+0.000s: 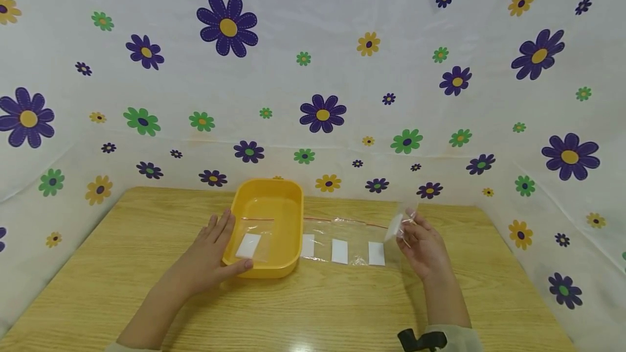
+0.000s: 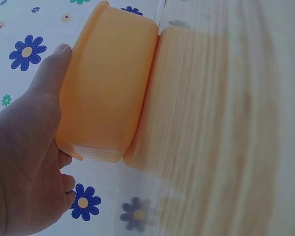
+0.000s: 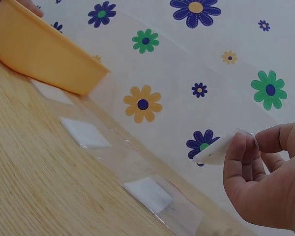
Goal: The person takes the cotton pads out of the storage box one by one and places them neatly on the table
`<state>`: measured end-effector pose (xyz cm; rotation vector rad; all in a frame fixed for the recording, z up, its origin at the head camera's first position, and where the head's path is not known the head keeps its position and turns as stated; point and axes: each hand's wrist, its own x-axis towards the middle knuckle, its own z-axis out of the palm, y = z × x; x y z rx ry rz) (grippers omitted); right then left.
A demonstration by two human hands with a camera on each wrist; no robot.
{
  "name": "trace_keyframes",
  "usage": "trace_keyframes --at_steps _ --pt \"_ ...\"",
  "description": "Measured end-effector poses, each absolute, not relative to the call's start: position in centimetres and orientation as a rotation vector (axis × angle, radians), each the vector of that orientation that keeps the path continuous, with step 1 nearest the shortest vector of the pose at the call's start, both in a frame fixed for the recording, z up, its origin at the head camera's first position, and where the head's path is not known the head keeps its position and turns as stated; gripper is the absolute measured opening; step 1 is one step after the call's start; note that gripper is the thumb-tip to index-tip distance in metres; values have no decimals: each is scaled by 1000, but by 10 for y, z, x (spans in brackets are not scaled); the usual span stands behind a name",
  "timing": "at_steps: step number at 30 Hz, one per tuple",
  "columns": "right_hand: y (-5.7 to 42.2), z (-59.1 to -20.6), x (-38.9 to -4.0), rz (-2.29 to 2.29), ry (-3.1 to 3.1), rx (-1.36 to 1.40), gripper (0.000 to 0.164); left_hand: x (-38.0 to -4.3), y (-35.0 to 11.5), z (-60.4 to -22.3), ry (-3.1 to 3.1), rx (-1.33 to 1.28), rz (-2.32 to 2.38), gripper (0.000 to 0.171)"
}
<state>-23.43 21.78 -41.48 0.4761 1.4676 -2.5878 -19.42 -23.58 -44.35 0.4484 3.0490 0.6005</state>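
My left hand (image 1: 207, 254) is spread against the near-left corner of a yellow plastic basin (image 1: 300, 221). Its fingers lie fairly straight along the left side, and the thumb stretches over the near rim. Inside the basin lies a clear zip bag with a white rectangular piece (image 1: 248, 245). On the right, my right hand (image 1: 425, 246) pinches another small clear zip bag (image 3: 216, 150), raised above the table with a white piece in it. Between basin and right hand, several such bags lie in a row, their white pieces (image 1: 339, 251) toward the near edge.
The wooden table (image 1: 313, 308) carries everything. Behind it and at both sides hangs a white cloth (image 1: 279, 80) printed with purple, green and yellow flowers. The basin's right wall stands close against the leftmost bag of the row. A dark strap (image 1: 421, 340) circles the right sleeve.
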Motion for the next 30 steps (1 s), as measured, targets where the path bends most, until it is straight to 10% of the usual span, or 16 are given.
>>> trace_keyframes --at_steps 30 --pt "239 -423 -236 -2633 1366 541 33 -196 -238 -448 3051 437 575 115"
